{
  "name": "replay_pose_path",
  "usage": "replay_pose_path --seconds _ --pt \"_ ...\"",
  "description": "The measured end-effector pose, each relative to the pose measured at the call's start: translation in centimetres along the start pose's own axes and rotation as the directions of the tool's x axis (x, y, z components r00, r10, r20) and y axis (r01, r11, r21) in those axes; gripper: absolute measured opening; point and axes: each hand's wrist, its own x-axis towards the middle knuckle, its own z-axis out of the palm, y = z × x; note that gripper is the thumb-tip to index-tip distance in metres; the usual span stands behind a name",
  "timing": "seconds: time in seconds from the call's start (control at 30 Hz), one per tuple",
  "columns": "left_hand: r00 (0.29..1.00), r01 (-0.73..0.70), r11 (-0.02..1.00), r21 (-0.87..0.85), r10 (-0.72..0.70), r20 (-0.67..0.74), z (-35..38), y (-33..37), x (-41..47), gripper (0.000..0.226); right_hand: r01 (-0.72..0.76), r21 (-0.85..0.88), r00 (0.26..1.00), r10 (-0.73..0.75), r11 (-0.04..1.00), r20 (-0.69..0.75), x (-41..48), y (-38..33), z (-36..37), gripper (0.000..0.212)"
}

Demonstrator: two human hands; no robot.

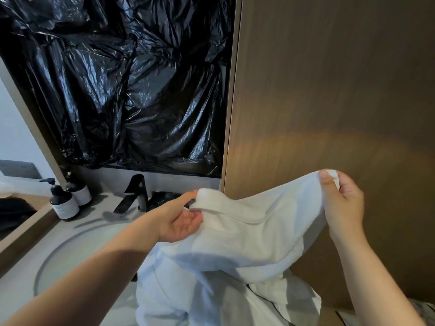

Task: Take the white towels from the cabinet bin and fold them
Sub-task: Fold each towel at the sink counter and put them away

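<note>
Two corners of the white terry towel [249, 234] are in our grip, and we hold it stretched in the air to the right of the round pale sink basin [80, 252]. Our left hand [181, 220] lies palm up over the basin's far right edge, its thumb pressed on top of the towel's rolled left corner and its fingers hidden under the cloth. Our right hand [342, 203], farther right of the basin and higher, pinches the other corner between thumb and curled fingers. From the stretched top edge the towel sags and drops in folds past the basin's near right rim. More white cloth [174, 300] bunches below, and we cannot tell whether it is the same towel. Behind the basin stands a black angular faucet [133, 194], and at its far left two dark pump bottles with pale labels [64, 204]. Above the basin hangs crinkled black plastic sheeting [131, 78], and right of it rises a brown wooden cabinet panel [329, 90].
</note>
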Motion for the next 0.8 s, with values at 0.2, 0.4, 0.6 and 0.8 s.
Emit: replay_pose_path --seconds 0.2,0.4,0.6,0.8 --pt "0.985 -0.129 0.971 0.202 0.149 -0.088 -0.2 2.3 -1.1 0.009 0.007 -0.006 1.0 -0.007 1.0 -0.003 0.1 0.2 -0.6 0.018" --pt "0.839 -0.518 0.844 0.142 0.533 -0.108 0.7 6.9 -5.6 0.003 0.011 0.025 0.999 -0.01 1.0 -0.04 1.0 -0.5 -2.2 0.014" --pt "0.54 -0.565 0.514 0.646 0.822 -0.182 3.2 9.2 -8.5 0.026 0.011 0.028 1.0 -0.011 1.0 -0.029 1.6 -1.2 -1.8 0.017" --pt "0.355 -0.339 0.203 0.919 0.932 -0.075 4.7 11.2 -10.7 0.012 0.01 0.036 0.998 -0.008 0.999 -0.068 2.2 -2.6 -1.3 0.023"
